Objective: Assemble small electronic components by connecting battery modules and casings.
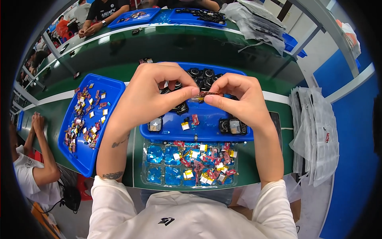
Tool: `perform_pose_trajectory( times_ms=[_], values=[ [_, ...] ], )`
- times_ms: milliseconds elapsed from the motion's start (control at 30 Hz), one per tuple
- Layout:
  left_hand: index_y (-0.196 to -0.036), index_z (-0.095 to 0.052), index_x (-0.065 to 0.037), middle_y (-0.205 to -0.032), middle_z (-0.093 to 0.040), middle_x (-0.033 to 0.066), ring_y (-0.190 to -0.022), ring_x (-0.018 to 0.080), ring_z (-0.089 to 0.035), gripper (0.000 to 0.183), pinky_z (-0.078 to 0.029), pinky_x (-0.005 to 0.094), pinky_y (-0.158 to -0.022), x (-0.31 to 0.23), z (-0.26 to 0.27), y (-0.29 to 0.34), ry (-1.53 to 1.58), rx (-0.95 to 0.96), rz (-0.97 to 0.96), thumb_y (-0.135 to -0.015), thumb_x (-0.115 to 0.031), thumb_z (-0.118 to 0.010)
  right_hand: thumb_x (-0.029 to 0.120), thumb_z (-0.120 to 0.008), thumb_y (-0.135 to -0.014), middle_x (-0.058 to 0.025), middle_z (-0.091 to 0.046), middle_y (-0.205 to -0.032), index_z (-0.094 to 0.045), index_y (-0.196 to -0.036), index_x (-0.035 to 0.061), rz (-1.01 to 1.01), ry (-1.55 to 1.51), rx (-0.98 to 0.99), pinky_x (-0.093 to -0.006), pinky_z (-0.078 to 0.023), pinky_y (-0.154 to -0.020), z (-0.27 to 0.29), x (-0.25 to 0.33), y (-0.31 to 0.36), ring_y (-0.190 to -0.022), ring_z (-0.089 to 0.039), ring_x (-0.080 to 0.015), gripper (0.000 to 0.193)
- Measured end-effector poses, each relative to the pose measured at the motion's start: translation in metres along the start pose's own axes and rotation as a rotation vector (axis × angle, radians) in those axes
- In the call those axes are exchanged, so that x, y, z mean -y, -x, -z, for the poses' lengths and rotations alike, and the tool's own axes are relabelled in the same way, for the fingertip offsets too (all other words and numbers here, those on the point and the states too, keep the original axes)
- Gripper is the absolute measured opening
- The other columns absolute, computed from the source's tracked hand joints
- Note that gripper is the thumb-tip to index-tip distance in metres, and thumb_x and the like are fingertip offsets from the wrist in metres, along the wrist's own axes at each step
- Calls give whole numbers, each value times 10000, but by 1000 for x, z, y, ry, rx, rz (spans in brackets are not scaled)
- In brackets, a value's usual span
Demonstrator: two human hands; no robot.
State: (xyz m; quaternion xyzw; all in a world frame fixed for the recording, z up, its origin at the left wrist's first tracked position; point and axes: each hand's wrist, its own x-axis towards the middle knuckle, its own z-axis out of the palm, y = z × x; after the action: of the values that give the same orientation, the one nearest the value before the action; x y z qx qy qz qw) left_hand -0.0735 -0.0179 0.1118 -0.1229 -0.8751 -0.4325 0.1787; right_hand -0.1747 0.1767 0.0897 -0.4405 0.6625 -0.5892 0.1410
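Observation:
Above the middle blue tray [167, 127], my left hand [159, 89] and my right hand [240, 93] meet, fingertips pinched around a small red circuit board [207, 93]. A yellowish piece shows just under the board; fingers partly hide it. Round black watch-like casings [207, 74] fill the tray's far part, and two more with grey square faces lie near its front corners. Between these rest a loose red board [195, 119] and a small white-and-yellow battery [185, 126]. Closer to me, a clear compartment tray [145, 175] holds blue film pieces, red boards and batteries.
Left of my arm, another blue tray [93, 161] carries many boards and batteries. White wrapped sheets [314, 131] stand at the right. More blue trays [149, 18] and bagged stacks [254, 24] occupy the far bench. Co-workers sit across and at the left.

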Motion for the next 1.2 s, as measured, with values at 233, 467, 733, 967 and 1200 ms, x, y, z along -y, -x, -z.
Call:
perform_pose_trajectory(
  times_ms=[233, 467, 733, 967, 1200],
  values=[
    [-785, -669, -9, -788, -657, 38, -718, 90, -569, 119, -418, 223, -640, 1, -9, 0, 109, 11, 19, -720, -59, -756, 69, -720, -785, -29, -642, -779, -648, -864, -21, 63, 28, -40, -210, -483, -665, -2, 1, 2, -717, -595, -73, 141],
    [-865, -633, 7, -811, -651, 44, -760, 90, -588, 168, -453, 215, -708, -3, -9, 2, 202, -4, 26, -735, -39, -730, 73, -681, -831, -55, -697, -765, -717, -912, 8, 89, 161, -115, -235, -514, -622, -4, 4, 4, -687, -639, -93, 110],
    [-873, -660, 11, -785, -632, 5, -734, 52, -548, 157, -429, 197, -656, -3, -9, 0, 324, 45, 244, -774, -79, -743, 74, -697, -829, -95, -689, -773, -665, -836, -32, -10, -183, -95, -227, -532, -630, -5, 6, 3, -713, -657, -116, 111],
    [-809, -643, -5, -782, -619, 0, -705, 42, -537, 87, -420, 185, -628, -4, -7, 2, 590, 89, 255, -813, -60, -711, 184, -656, -891, -55, -645, -759, -641, -855, -14, 32, -416, -66, -222, -505, -596, -15, -2, 7, -670, -621, -93, 202],
    [-816, -632, -8, -770, -608, -11, -713, 45, -543, 101, -438, 196, -641, -2, -14, 0, 665, 63, 313, -822, -75, -708, 245, -599, -935, -16, -589, -711, -620, -883, 9, -11, -377, -64, -199, -439, -591, -20, -2, 7, -637, -540, -63, 243]
  ],
)
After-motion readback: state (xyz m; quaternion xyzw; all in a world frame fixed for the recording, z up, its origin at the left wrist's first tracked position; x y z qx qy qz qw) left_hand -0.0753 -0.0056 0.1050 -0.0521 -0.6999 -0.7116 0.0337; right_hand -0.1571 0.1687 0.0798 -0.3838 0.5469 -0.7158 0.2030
